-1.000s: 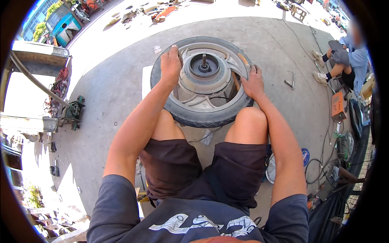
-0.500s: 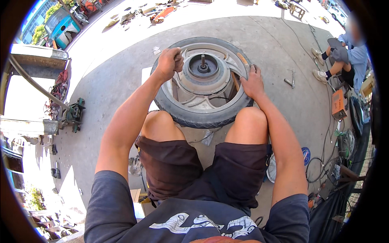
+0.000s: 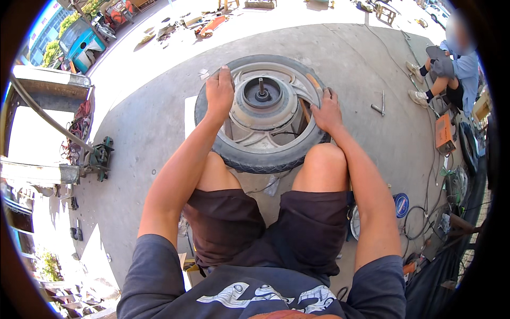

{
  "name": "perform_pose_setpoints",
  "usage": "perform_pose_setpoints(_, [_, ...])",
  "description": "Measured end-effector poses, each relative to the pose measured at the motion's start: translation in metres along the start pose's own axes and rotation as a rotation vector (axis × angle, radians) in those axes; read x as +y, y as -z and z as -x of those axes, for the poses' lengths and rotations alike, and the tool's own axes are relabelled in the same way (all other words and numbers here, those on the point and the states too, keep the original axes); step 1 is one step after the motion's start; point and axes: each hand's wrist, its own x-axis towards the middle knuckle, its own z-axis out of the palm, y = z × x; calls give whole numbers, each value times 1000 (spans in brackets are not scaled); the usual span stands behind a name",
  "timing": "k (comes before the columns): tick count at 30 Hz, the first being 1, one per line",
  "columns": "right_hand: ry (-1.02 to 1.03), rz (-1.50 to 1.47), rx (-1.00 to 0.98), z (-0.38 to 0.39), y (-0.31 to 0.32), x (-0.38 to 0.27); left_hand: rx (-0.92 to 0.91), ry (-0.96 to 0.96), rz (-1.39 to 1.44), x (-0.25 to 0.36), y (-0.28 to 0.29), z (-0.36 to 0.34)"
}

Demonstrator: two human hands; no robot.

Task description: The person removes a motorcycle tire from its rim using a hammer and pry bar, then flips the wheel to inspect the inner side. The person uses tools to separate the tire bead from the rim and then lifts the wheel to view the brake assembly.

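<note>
A motor wheel with a grey cast rim and black tyre (image 3: 260, 165) lies flat on the ground before my knees. A threaded axle (image 3: 261, 87) stands up from its round hub (image 3: 265, 114). My left hand (image 3: 219, 95) is closed at the wheel's left side, over the tyre and rim edge; whatever its folded fingers hold is hidden. My right hand (image 3: 328, 112) grips the tyre's right side, thumb towards the rim. Close to it, a tan strip (image 3: 313, 81) lies along the rim. A brown bar (image 3: 305, 110) shows between the spokes.
On the right lie a T-shaped wrench (image 3: 379, 104), an orange box-shaped machine (image 3: 444, 133), cables and a blue round lid (image 3: 401, 205). A seated person (image 3: 457, 69) is beyond them. A metal frame with a jack-like stand (image 3: 99, 159) is at left.
My left hand has come down and slightly left, from above the rim to the tyre's edge. My right hand stays on the tyre. The view has shifted a little.
</note>
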Motion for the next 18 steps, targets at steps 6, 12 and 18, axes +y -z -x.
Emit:
perform_pose_setpoints(6, [-18, 19, -31, 3, 3, -4, 54, 20, 184, 2, 7, -32])
perform_pose_setpoints(12, [-1, 29, -17, 5, 2, -1, 101, 63, 209, -15, 0, -49])
perform_pose_setpoints(18, [3, 8, -19, 3, 3, -1, 101, 68, 247, -26, 6, -50])
